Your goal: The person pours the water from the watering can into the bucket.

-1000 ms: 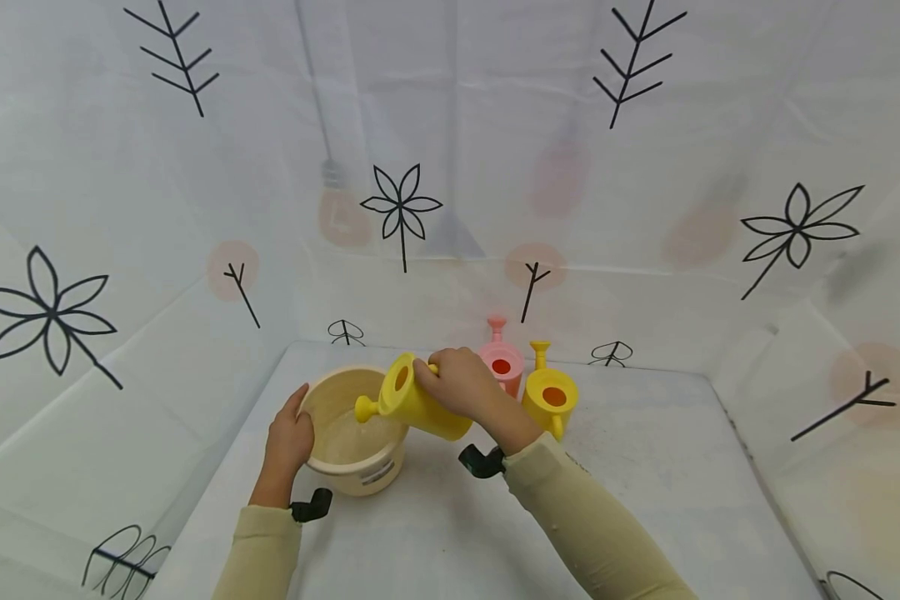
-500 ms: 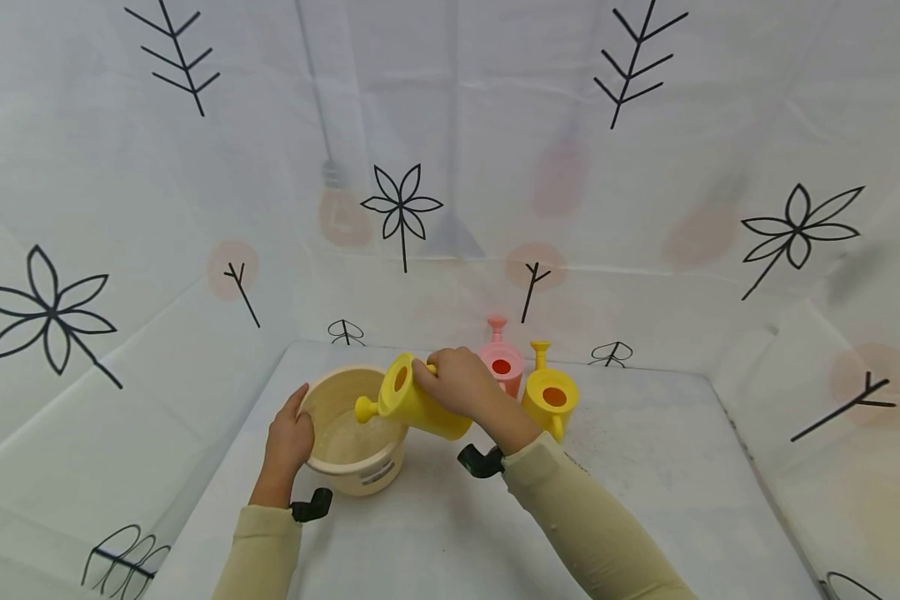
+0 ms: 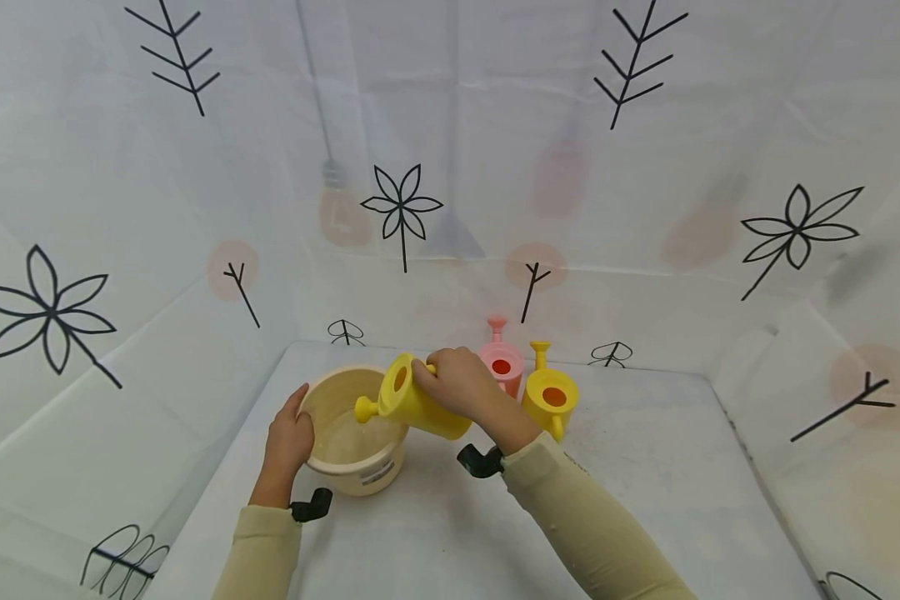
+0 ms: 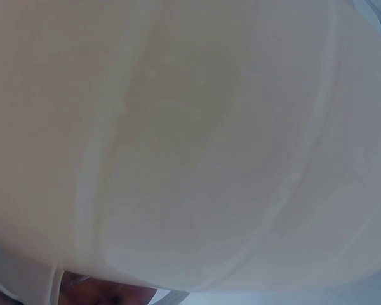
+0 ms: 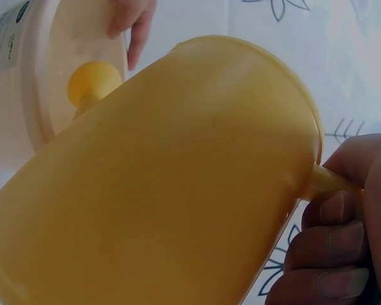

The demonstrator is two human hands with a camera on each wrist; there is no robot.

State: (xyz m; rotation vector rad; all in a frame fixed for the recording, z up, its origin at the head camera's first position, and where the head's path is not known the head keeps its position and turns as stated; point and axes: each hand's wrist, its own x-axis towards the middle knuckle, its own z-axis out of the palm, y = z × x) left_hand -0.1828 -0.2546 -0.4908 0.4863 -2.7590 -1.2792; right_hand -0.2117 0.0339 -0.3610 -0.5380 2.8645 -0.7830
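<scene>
My left hand (image 3: 290, 440) holds the left rim of a cream plastic bucket (image 3: 352, 479), its thumb over the edge in the right wrist view. The bucket's ribbed outer wall (image 4: 203, 146) fills most of the left wrist view. With my right hand (image 3: 459, 383) I grip the handle of a yellow watering can (image 3: 423, 414), fingers curled round it. That can is tipped to the left, its round spout head (image 5: 94, 82) over the bucket's opening. At the bottom of the bucket lies a faint shimmer.
A pink watering can (image 3: 493, 352) and a second yellow watering can (image 3: 551, 378) stand upright behind my right hand. All of this is on a white table (image 3: 645, 467), with a patterned white cloth (image 3: 450, 125) hanging around its back and sides.
Both hands, the bucket and the tipped watering can keep nearly the same position. The shimmer in the bucket shifts slightly between frames.
</scene>
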